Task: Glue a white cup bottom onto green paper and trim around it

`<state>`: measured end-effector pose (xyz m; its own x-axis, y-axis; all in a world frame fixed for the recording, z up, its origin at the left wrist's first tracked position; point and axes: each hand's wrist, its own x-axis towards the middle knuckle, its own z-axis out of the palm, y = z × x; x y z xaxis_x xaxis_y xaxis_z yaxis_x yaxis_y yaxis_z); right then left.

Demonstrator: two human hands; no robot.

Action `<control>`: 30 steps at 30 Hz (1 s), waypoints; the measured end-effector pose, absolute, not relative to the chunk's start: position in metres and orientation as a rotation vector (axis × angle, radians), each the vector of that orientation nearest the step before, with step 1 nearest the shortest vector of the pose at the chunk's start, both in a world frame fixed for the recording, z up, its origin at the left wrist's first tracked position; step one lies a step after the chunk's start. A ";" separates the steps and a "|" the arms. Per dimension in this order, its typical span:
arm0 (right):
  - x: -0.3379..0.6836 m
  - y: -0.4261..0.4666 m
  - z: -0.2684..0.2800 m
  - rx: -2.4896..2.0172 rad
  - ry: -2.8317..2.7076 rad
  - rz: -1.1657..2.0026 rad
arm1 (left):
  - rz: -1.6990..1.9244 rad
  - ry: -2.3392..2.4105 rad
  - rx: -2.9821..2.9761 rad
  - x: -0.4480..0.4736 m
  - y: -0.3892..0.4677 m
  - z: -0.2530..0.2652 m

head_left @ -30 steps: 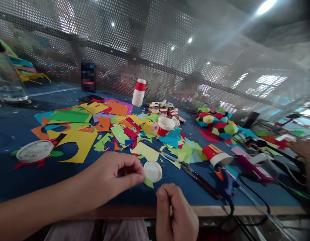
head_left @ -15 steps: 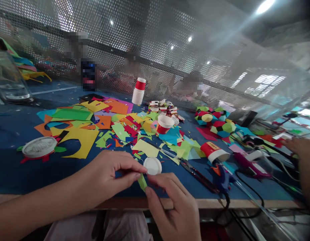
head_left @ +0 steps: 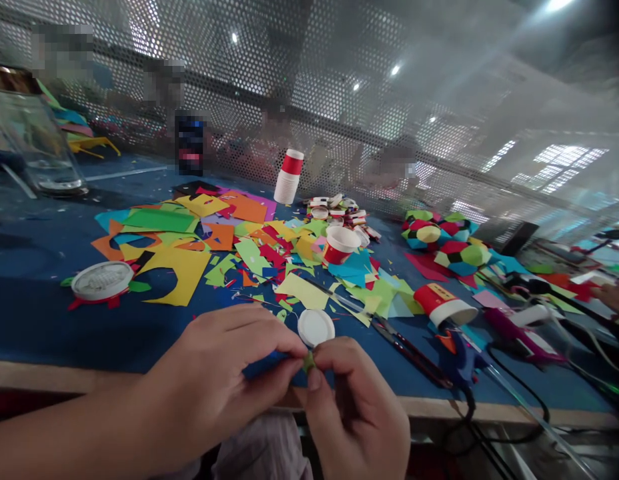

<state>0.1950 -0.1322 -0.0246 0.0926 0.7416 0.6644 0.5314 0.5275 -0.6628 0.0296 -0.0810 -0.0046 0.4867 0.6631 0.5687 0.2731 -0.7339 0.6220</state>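
Between the fingertips of both hands is a small piece of green paper (head_left: 309, 361), mostly covered by the fingers. My left hand (head_left: 239, 360) pinches it from the left, and my right hand (head_left: 354, 400) pinches it from the right with thumb and forefinger. Just beyond the fingertips a round white cup base (head_left: 316, 327) lies on the blue table. Scissors (head_left: 404, 347) lie to the right of it, pointing away to the upper left. Further left sits a turtle-like craft (head_left: 102, 280) with a white disc, red rim and green paper parts.
Coloured paper scraps (head_left: 259, 257) spread over the table's middle. Beyond them stand a stack of paper cups (head_left: 289, 177) and a red-and-white cup (head_left: 340, 245). A tipped cup (head_left: 443, 304), a blue glue gun (head_left: 459, 360) and cables lie right. A glass jar (head_left: 52, 147) stands left.
The green paper strip, longer and more exposed before, now shows only as a small bit between closer fingertips. The view has shifted left, and another person's hand at right has drawn back.
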 end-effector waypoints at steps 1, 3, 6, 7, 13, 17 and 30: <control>0.195 -0.132 -0.025 -1.111 -1.584 0.198 | 1.158 0.780 2.291 0.029 -0.082 -0.004; 0.195 -0.133 -0.025 -1.096 -1.596 0.158 | 1.137 0.779 2.311 0.029 -0.081 -0.003; 0.191 -0.135 -0.027 -1.089 -1.596 0.113 | 1.095 0.770 2.378 0.028 -0.080 -0.003; 0.190 -0.136 -0.028 -1.093 -1.577 0.106 | 1.087 0.760 2.406 0.028 -0.079 -0.004; 0.187 -0.137 -0.031 -1.105 -1.532 0.132 | 1.061 0.718 2.521 0.025 -0.080 -0.006; 0.192 -0.136 -0.031 -1.082 -1.621 0.112 | 1.007 0.759 2.564 0.022 -0.082 -0.001; 0.189 -0.137 -0.031 -1.145 -1.579 0.037 | 1.166 0.793 2.717 0.035 -0.089 -0.005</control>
